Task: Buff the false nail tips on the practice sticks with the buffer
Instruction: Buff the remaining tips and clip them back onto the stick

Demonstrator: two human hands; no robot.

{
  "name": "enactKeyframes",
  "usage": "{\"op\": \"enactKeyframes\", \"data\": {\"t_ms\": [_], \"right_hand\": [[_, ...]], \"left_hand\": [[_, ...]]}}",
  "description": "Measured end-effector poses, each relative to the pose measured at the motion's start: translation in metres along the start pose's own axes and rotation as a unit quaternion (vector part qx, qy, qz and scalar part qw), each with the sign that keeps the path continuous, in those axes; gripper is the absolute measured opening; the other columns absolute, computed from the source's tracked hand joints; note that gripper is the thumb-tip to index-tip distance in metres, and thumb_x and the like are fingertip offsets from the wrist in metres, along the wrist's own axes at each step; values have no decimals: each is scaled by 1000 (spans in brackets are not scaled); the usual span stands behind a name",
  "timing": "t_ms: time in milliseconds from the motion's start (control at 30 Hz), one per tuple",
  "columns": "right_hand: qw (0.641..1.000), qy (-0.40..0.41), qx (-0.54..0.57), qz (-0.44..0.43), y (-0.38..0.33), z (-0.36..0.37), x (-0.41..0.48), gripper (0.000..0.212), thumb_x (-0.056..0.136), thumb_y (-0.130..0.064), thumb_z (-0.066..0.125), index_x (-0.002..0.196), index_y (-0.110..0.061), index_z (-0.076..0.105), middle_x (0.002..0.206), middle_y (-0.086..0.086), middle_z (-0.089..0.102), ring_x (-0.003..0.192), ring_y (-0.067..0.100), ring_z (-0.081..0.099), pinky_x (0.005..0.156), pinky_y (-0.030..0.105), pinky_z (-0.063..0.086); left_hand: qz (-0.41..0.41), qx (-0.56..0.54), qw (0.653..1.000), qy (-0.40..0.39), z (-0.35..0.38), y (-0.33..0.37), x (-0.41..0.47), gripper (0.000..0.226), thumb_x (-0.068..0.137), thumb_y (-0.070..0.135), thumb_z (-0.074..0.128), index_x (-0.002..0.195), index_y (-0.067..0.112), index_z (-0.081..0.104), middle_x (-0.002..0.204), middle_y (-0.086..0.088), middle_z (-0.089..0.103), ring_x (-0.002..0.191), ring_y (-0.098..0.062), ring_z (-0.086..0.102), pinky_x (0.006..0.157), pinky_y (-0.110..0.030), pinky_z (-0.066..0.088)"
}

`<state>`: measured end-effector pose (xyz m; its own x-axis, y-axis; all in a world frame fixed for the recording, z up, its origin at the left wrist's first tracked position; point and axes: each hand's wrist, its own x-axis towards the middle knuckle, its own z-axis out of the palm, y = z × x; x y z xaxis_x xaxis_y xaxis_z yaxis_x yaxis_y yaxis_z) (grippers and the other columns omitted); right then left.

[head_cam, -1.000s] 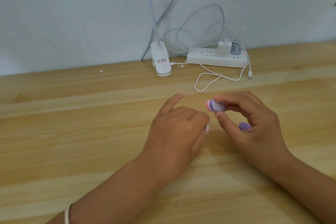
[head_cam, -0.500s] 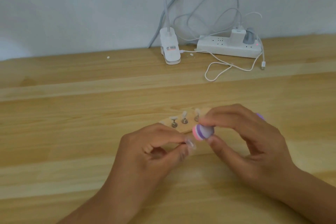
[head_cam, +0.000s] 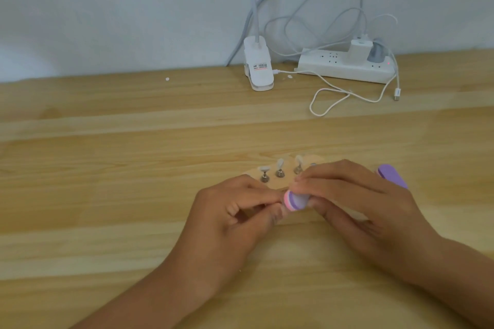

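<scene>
The only writing in view is sitting on a small label on the white lamp clip at the back of the wooden table. It is showing one dark line and one red line, but the letters are too small to read. No writing is showing on the power strip to the right of the clip, where a white charger and a grey plug are sitting and a white cable is looping on the table in front.

The right hand is holding the buffer with curled fingers on top and the thumb below. The long axis of the buffer is running across the view, from left and nearer to right and farther. Its striped pink and purple end is pointing left, toward the left hand, and its purple end is coming out behind the right hand.

The left hand is curling its fingers narrowly, with thumb and forefinger pinching together right at the striped end. I cannot tell what is between them.

Just behind both hands, three practice sticks with pale nail tips are standing on a pale holder.
</scene>
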<state>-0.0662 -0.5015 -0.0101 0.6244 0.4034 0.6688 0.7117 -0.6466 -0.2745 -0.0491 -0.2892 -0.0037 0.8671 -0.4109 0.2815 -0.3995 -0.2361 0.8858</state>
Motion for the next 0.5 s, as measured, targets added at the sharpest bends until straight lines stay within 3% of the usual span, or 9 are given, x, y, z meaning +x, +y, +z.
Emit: {"op": "enactKeyframes", "data": {"t_ms": [67, 167, 300, 400, 500], "right_hand": [[1000, -4, 30, 8, -3, 3, -4, 25, 94, 2, 61, 111, -12, 74, 111, 1, 69, 105, 6, 62, 93, 6, 38], [995, -33, 92, -21, -8, 7, -6, 31, 99, -3, 54, 120, -18, 71, 119, -4, 66, 112, 11, 64, 95, 21, 49], [1000, -7, 6, -1, 2, -1, 0, 28, 86, 10, 65, 108, -6, 74, 109, 1, 67, 106, 5, 59, 93, 6, 38], [998, -16, 57, -31, -9, 7, -5, 33, 89, 10, 62, 116, -7, 72, 115, 2, 67, 104, 15, 66, 89, 26, 52], [999, -19, 28, -17, 1, 1, -3, 28, 91, 8, 62, 113, -7, 73, 115, 0, 65, 104, 11, 63, 94, 17, 46]], "left_hand": [[-5, -10, 1000, -11, -1, 0, 0, 13, 82, 35, 72, 93, 33, 78, 81, 7, 68, 67, -6, 60, 55, -20, 48], [-7, -25, 999, -25, -1, 0, 0, 18, 79, 40, 68, 92, 34, 78, 81, 6, 68, 68, -5, 61, 56, -18, 46], [-24, -37, 999, -15, -1, -1, 3, 12, 79, 37, 73, 90, 36, 79, 81, 5, 68, 66, -6, 58, 54, -24, 47], [-12, -57, 998, -26, -2, 0, 3, 15, 78, 37, 70, 89, 35, 79, 82, 7, 69, 66, -1, 59, 56, -16, 45], [-16, -44, 999, -26, -2, -2, 3, 12, 79, 34, 73, 89, 32, 79, 82, 7, 68, 66, -3, 60, 56, -18, 47]]}}
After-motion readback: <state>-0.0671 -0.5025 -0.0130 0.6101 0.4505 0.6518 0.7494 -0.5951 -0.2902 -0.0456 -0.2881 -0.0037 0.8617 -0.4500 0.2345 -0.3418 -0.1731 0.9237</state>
